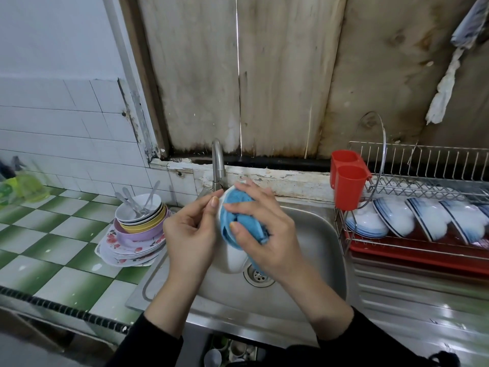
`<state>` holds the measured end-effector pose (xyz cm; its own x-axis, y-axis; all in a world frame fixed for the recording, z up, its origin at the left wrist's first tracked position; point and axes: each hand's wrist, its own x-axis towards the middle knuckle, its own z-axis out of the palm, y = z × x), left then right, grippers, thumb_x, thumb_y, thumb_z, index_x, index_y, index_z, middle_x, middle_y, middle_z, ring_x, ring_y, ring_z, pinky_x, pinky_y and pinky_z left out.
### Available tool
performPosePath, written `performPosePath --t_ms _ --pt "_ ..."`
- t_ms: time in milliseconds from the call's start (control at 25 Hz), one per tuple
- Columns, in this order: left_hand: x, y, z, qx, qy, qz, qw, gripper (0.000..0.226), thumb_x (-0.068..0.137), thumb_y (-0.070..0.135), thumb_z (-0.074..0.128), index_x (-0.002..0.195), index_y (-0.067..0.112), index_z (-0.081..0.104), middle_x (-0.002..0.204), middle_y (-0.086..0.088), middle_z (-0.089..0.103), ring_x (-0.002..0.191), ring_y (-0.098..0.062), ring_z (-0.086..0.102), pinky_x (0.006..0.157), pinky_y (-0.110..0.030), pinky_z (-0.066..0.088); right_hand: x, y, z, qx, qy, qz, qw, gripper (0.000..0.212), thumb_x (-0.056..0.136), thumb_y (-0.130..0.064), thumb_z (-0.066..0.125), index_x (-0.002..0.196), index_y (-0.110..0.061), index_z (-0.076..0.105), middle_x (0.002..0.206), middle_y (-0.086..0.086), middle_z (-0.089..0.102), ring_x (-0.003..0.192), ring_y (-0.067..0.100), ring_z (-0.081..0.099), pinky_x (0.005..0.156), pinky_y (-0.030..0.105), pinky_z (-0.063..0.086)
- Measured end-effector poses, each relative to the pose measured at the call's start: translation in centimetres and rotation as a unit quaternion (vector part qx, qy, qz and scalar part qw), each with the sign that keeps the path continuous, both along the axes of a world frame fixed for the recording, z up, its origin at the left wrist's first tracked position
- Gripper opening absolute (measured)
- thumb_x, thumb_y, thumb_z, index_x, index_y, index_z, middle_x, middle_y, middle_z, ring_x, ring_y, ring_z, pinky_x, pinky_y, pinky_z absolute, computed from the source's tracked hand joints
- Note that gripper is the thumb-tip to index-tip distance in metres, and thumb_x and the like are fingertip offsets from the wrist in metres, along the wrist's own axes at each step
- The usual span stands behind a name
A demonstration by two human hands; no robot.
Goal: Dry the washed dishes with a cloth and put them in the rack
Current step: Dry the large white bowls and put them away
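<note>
White bowl (232,258) held over the sink (304,234), tipped on its side between both hands. Left hand (190,231) grips its rim, thumb on the edge. Right hand (264,231) presses the blue cloth (238,218) into the bowl (fingers spread over it). Rack (423,181) to the right holds bowls; unwashed-looking stack (135,229) sits on the desk, left.
</note>
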<state>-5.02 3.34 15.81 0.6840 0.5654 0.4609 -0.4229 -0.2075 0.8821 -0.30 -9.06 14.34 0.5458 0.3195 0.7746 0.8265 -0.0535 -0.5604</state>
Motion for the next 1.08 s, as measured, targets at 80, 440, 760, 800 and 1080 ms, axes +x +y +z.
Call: performPosePath --t_ms 80,440,760,800,1080 --pt "-0.1 -0.1 0.1 -0.014 0.002 -0.004 1.000 0.026 0.092 0.003 0.060 0.093 0.025 0.072 0.090 0.016 0.073 0.086 -0.003 0.069 0.081 -0.020 0.053 0.6 -0.1 0.5 0.030 0.039 -0.015 0.999 0.020 0.083 -0.029 0.063 0.102 -0.029 0.070 0.124 -0.011 0.063 0.125 0.010 0.054 0.115 0.042 0.030" --pt "0.1 0.6 -0.2 -0.070 0.013 0.016 0.997 0.023 0.093 0.001 0.059 0.099 0.019 0.071 0.088 0.013 0.073 0.082 0.002 0.068 0.075 -0.013 0.051 0.7 2.2 0.1 -0.026 -0.065 -0.027 0.997 0.022 0.080 -0.020 0.066 0.100 -0.012 0.074 0.119 0.007 0.066 0.124 0.016 0.055 0.113 0.032 0.034" --pt "-0.9 0.1 0.6 -0.106 0.008 0.024 0.994 0.025 0.094 0.001 0.056 0.099 0.021 0.069 0.086 0.014 0.070 0.078 0.008 0.065 0.073 -0.008 0.048 4.8 1.1 4.5 -0.009 0.276 -0.032 0.960 0.012 0.083 -0.016 0.067 0.081 -0.028 0.071 0.087 -0.007 0.069 0.078 0.009 0.058 0.071 0.028 0.047" --pt "-0.6 0.0 0.6 -0.122 0.013 0.025 0.992 0.023 0.094 0.000 0.056 0.102 0.017 0.068 0.087 0.009 0.070 0.075 0.007 0.065 0.071 -0.008 0.048 4.0 1.3 4.2 -0.028 0.215 -0.021 0.976 0.012 0.080 -0.020 0.067 0.084 -0.030 0.071 0.091 -0.008 0.070 0.082 0.009 0.060 0.076 0.028 0.048" --pt "-0.5 -0.2 0.7 -0.192 0.027 0.011 0.981 0.020 0.095 0.000 0.054 0.103 0.013 0.068 0.070 0.018 0.071 0.069 0.006 0.066 0.063 -0.009 0.049 3.9 1.4 3.7 -0.052 0.185 0.017 0.981 0.014 0.084 -0.014 0.066 0.092 -0.024 0.071 0.098 -0.003 0.068 0.084 0.004 0.059 0.079 0.026 0.049"
